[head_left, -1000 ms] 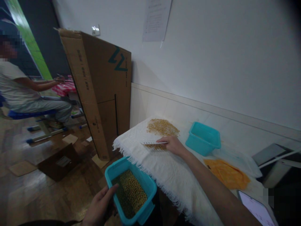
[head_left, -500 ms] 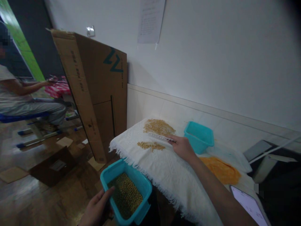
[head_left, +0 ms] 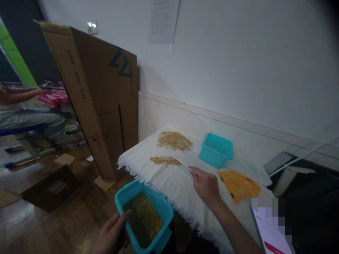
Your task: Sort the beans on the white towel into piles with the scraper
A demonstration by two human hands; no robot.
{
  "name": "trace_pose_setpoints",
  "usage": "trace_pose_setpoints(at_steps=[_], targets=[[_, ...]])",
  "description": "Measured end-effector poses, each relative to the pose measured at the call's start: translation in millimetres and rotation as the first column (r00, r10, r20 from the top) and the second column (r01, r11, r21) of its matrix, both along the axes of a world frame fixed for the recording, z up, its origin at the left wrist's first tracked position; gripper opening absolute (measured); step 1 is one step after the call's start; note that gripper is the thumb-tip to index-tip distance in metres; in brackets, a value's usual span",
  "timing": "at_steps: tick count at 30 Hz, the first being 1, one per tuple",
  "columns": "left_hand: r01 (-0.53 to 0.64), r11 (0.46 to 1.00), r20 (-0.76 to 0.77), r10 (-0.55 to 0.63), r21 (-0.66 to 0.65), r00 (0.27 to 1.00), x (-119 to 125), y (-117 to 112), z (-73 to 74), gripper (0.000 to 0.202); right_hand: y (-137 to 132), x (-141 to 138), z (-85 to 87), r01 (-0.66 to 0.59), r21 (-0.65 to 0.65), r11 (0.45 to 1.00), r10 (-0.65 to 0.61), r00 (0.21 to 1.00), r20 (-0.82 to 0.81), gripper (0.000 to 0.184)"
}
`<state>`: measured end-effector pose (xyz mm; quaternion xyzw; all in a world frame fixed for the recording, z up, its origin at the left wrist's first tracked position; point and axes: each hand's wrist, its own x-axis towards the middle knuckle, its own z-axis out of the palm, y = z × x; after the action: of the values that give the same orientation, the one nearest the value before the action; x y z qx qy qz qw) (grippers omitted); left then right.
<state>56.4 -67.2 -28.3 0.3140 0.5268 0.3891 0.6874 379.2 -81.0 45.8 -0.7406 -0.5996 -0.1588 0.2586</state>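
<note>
**Head view.** The left hand grips the near rim of a teal tub of beans, held below the fringed edge of the cloth-covered surface. The right hand is closed on the near end of a thin white strip. The strip's long axis runs away and leftward, and its far tip meets the small bean pile. A larger bean pile and a second teal tub lie beyond.

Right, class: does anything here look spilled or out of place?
Yes: beans lie loose on the white cloth, a larger pile by the wall and a smaller pile nearer the right hand, while the teal tub beside them looks empty.
</note>
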Motion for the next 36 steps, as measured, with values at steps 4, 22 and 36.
trace_pose_setpoints(at_steps=[4, 22, 36], targets=[[-0.008, 1.000, 0.021, 0.009, -0.005, 1.000, 4, -1, 2.8, 0.047, -5, -8, 1.0, -0.051, -0.001, 0.999, 0.051, 0.999, 0.007, 0.032], [0.025, 0.999, 0.069, -0.026, 0.025, 0.997, 5, -3, -3.7, 0.041, -61, -25, -8.6, -0.065, 0.167, 0.984, 0.046, 0.993, 0.110, 0.030], [0.046, 0.997, 0.034, -0.049, 0.063, 0.998, 14, -7, -5.1, 0.044, -69, -44, 14.5, -0.129, 0.354, 0.926, 0.045, 0.971, 0.235, 0.027]])
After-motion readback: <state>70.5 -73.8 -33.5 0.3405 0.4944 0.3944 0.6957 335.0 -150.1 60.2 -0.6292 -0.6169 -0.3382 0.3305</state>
